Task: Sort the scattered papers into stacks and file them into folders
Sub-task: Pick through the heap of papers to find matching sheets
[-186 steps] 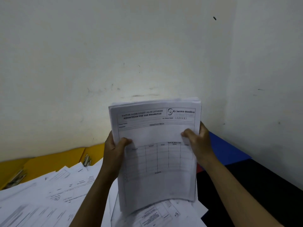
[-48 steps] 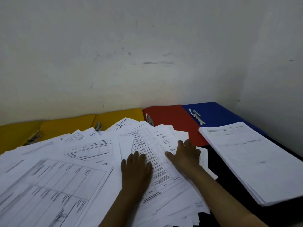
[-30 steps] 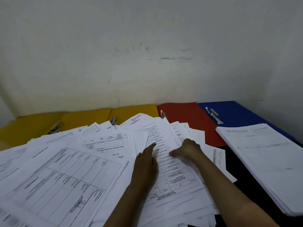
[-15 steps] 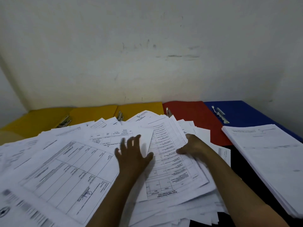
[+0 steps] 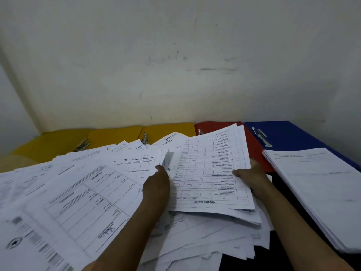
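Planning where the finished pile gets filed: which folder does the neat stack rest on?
The blue folder, far right; the neat stack overlaps only it, not red or yellow.

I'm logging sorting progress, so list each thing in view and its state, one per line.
Left hand: among the loose sheets, grip hidden.
Right hand: grips the lifted bundle's right edge.
Lifted bundle: raised off the heap, far end tilted up.
Scattered papers: unsorted, overlapping.
Sorted stack: squared up, lying partly on the blue folder.
Blue folder: open, clip bare.
Red folder: open, partly covered.
Yellow folders: open, unfilled.
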